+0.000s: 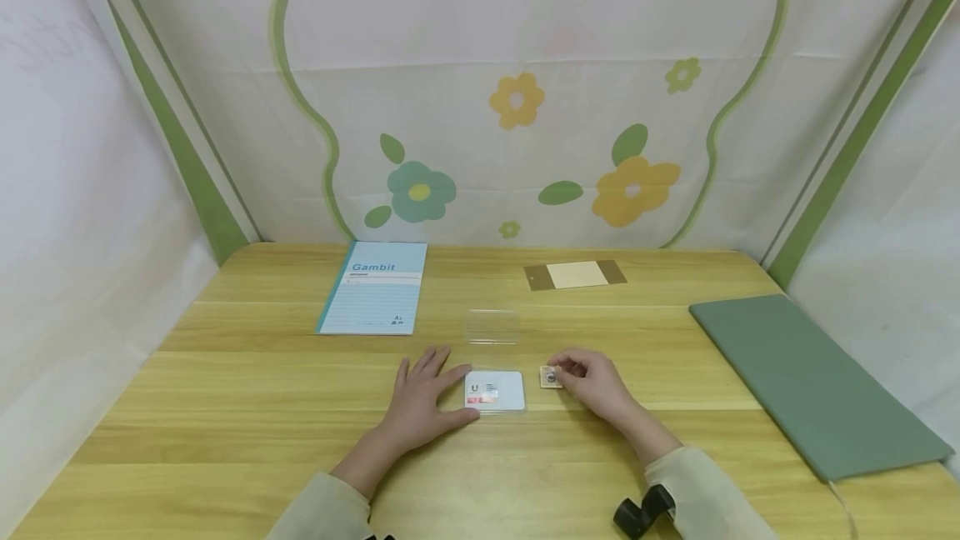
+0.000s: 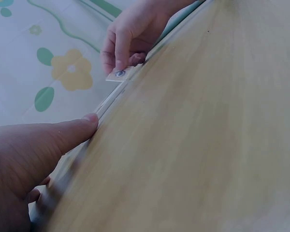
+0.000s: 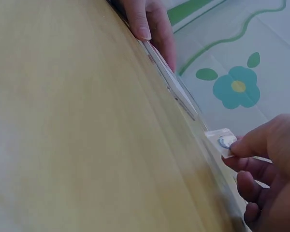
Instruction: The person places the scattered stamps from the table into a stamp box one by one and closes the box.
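Note:
A flat clear card case lies on the table with a white card in it; the card has a small printed label with a red strip. My left hand holds the case at its left end, thumb on the near edge and index finger on the far edge, the other fingers spread. To the right of the case, my right hand pinches a small pale square piece bearing a round silver-blue mark. Its other fingers are curled beneath. In the left wrist view this piece is held close over the tabletop.
A clear plastic cover lies behind the case. Farther back are a light blue notebook and a brown strip with a cream panel. A green folder-like board lies at right. A patterned curtain hangs behind the table.

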{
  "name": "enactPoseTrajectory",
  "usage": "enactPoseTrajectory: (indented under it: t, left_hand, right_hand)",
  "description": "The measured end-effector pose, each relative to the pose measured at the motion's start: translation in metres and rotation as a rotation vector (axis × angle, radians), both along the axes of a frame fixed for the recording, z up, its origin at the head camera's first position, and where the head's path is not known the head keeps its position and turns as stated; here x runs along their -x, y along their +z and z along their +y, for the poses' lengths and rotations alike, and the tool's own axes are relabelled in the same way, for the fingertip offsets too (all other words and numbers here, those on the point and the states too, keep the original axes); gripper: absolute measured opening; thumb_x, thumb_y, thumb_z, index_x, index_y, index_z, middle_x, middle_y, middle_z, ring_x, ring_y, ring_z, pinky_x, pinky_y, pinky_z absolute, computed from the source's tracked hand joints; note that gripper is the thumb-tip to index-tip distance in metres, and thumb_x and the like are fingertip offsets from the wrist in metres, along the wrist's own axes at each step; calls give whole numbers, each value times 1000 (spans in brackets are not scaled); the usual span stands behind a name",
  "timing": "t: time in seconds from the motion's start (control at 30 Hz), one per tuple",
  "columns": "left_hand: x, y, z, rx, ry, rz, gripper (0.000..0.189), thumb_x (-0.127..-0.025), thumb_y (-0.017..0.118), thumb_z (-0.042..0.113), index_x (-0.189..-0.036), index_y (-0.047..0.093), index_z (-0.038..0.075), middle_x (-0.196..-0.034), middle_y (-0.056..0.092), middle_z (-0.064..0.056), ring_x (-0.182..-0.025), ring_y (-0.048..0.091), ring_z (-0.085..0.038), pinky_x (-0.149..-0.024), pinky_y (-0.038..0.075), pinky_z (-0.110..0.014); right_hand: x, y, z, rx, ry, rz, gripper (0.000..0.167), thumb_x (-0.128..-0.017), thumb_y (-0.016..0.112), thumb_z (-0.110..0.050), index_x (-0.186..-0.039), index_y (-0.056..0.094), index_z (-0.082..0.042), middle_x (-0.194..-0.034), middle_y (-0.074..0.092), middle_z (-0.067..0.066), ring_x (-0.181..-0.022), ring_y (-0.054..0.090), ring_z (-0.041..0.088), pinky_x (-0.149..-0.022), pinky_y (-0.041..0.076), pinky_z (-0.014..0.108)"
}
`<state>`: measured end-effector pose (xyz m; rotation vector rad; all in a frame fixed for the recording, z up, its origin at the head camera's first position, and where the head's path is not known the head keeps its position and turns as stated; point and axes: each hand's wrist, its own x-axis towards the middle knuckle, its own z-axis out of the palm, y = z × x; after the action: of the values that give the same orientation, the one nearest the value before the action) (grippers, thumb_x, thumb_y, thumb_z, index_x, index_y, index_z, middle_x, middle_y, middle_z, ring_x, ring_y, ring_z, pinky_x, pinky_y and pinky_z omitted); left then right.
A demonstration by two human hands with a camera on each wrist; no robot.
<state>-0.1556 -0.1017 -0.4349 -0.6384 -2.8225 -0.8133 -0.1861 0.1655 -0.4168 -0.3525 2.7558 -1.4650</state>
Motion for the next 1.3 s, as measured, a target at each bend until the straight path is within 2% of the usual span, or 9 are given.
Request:
enactPoseTrajectory:
  t: [0.2,0.33,0.4,0.67,1.03,1.3]
  left_hand:
    - [-1,1,0,3,5,-6,62,-71,58,55,-122,51,19,-134,31,-15,-125,18,-33,-94,1,-56]
    - [0,1,0,14,9,-4,62,-71,58,55,-122,51,19,-134,31,-15,-125,18,-33,-94,2,-56]
    - [0,1,0,21,13,-4,62,-71,57,56,-122,51,20,-134,32,-15,-124,18,-33,-94,3,-57]
    - [1,0,1,22,15,-10,62,-71,58,56,-121,52,20,-134,32,-15,-124,18,-33,-94,3,-57]
    - [0,0,1,11,10,-12,62,-71,58,56,-122,51,20,-134,32,-16,-124,18,-33,-94,3,-57]
    - [1,-1,1,13,10,-6,62,-71,57,57,-121,51,20,-133,32,-15,-124,18,-33,-94,3,-57]
  right_hand:
    - [-4,15,-16,147,15,-44,12,-75,61,4,-87,63,3,-70,58,8,-56,48,16,-47,39,21]
    - [-10,24,-30,184,48,-55,10,-75,60,6,-85,62,5,-69,58,10,-56,48,18,-47,38,19]
    - [-10,21,-35,191,71,-61,9,-75,61,4,-84,63,4,-69,58,8,-55,47,17,-46,37,19]
    - [-4,1,-43,146,102,-69,6,-76,63,0,-82,64,-1,-68,55,2,-58,45,15,-49,38,22]
    - [-6,-7,-44,51,114,-34,6,-75,64,-2,-81,64,-5,-66,51,0,-59,43,14,-50,37,22]
    - [-9,-9,-46,6,133,29,7,-76,63,-2,-80,64,-7,-64,48,-3,-58,42,12,-49,36,21]
